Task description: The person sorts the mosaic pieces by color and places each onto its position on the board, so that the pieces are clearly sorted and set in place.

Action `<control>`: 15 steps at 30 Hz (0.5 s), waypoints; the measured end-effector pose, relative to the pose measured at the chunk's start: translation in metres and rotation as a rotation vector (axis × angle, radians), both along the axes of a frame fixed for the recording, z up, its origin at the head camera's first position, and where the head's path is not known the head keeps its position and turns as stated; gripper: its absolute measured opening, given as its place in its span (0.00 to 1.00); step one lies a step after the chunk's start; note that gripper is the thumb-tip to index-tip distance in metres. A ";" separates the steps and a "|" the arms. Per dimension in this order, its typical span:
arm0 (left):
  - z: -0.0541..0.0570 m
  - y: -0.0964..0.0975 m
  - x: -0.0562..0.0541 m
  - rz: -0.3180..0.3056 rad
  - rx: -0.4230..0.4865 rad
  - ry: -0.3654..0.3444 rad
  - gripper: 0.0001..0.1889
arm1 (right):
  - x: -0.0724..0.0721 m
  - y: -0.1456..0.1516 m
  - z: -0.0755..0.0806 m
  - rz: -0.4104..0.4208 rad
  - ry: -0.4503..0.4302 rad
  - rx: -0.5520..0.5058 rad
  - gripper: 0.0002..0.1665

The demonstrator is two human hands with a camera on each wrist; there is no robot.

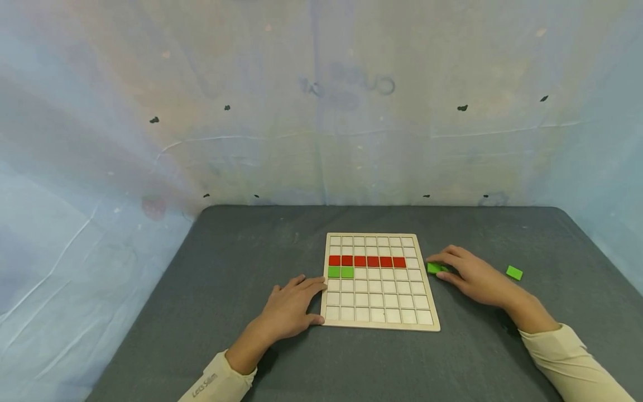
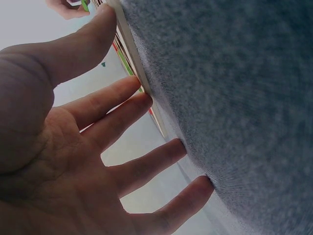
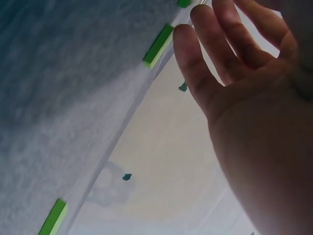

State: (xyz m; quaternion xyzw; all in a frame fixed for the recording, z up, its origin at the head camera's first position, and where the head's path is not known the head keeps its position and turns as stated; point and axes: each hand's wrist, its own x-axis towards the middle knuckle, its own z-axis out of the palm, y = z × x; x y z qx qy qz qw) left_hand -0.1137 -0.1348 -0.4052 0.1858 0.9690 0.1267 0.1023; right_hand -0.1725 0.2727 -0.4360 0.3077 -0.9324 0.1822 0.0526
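A pale wooden grid board (image 1: 369, 325) lies on the table. Several red tiles (image 1: 373, 262) fill most of its third row, and two green tiles (image 1: 341, 272) sit at the left of the row below. My left hand (image 1: 291, 310) has its fingers spread, with thumb and fingertips against the board's left edge. Just right of the board, my right hand (image 1: 472, 279) pinches a green tile (image 1: 433, 268) between thumb and fingers. Part of that tile is hidden by the fingers. Another green tile (image 3: 159, 46) lies close by that hand in the right wrist view.
Farther right on the dark grey table (image 1: 251, 240) lies a separate green tile (image 1: 514, 272). A pale sheet (image 1: 321, 162) with dark spots hangs behind the table's far edge, and more sheeting stands at both sides.
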 end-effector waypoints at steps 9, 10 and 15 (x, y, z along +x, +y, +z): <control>0.001 -0.001 0.000 -0.006 0.009 -0.007 0.36 | 0.000 -0.018 0.004 0.026 -0.032 0.000 0.20; 0.001 -0.001 0.000 -0.007 0.009 -0.009 0.36 | 0.000 -0.020 0.004 0.028 -0.035 0.000 0.20; 0.001 -0.001 0.000 -0.006 0.008 -0.009 0.36 | 0.000 -0.028 0.005 0.043 -0.045 0.003 0.21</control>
